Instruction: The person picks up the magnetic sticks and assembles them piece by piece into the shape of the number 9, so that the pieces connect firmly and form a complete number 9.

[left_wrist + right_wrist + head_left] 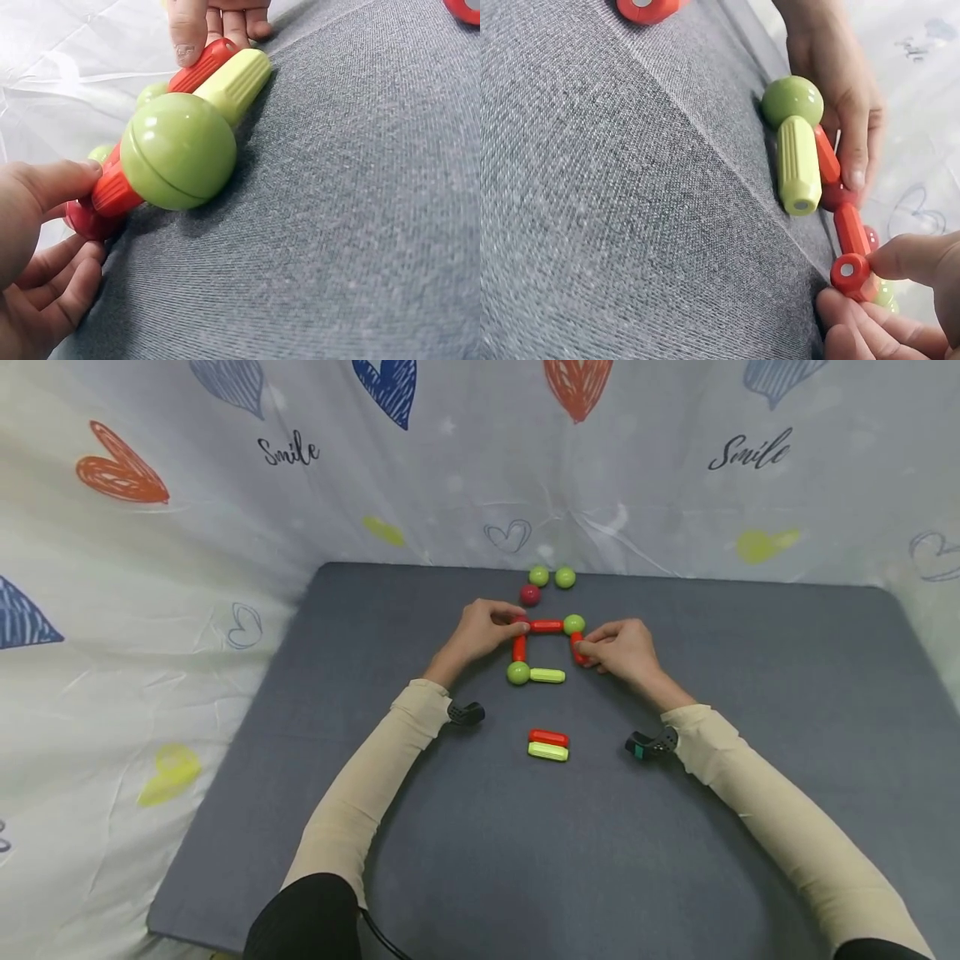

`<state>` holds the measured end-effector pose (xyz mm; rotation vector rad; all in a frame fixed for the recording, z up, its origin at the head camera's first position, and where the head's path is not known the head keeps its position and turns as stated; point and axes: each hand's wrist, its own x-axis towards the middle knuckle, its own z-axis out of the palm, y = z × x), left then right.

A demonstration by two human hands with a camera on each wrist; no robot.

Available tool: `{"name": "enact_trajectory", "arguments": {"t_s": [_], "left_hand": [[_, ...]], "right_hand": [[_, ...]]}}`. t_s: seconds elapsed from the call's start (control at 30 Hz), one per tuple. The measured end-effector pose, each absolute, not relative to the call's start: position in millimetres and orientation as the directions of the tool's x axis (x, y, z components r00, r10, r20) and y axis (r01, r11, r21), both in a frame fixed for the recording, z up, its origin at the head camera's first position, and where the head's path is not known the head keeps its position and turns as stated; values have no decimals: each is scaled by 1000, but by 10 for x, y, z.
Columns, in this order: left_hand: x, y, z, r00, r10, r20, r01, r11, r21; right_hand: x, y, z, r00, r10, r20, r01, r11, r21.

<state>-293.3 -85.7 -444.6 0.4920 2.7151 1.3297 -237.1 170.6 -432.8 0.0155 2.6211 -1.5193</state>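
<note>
On the grey table, magnetic rods and balls form a frame open at one corner. My left hand (483,628) holds the dark red ball (88,220) at its far left corner. From that ball, one red rod (519,649) runs to a near green ball (518,673), which bears a yellow-green rod (547,676). Another red rod (546,626) reaches a far green ball (573,624). Between thumb and fingers, my right hand (624,650) pinches a third red rod (853,274) at that ball; its near end is free, apart from the yellow-green rod.
Behind the frame lie a loose red ball (530,595) and two green balls (538,576) (566,577). Nearer me, a red rod (548,737) and a yellow-green rod (548,752) lie side by side. A printed white cloth (450,485) hangs beyond the table.
</note>
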Motion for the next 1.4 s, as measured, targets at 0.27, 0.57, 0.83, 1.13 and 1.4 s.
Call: {"name": "enact_trajectory", "arguments": {"t_s": [0.27, 0.57, 0.83, 1.13, 1.4], "left_hand": [[-2906, -843, -4429, -948, 306, 82, 251, 567, 784], [-2627, -921, -4335, -947, 306, 97, 280, 638, 717], [-2124, -960, -4322, -886, 417, 203, 457, 711, 533], [-2020, -917, -4481, -794, 532, 294, 606, 737, 300], [-2019, -960, -4477, -808, 511, 293, 589, 701, 402]], "right_hand": [[-2384, 1705, -4318, -993, -54, -107, 66, 507, -859], [-2332, 1687, -4368, -988, -55, -141, 100, 464, -880], [-2375, 1689, -4365, -991, -52, -120, 82, 468, -880], [-2437, 1680, -4379, -985, -96, -144, 80, 489, -869], [-2658, 1768, -4166, -993, -117, 25, -78, 482, -873]]}}
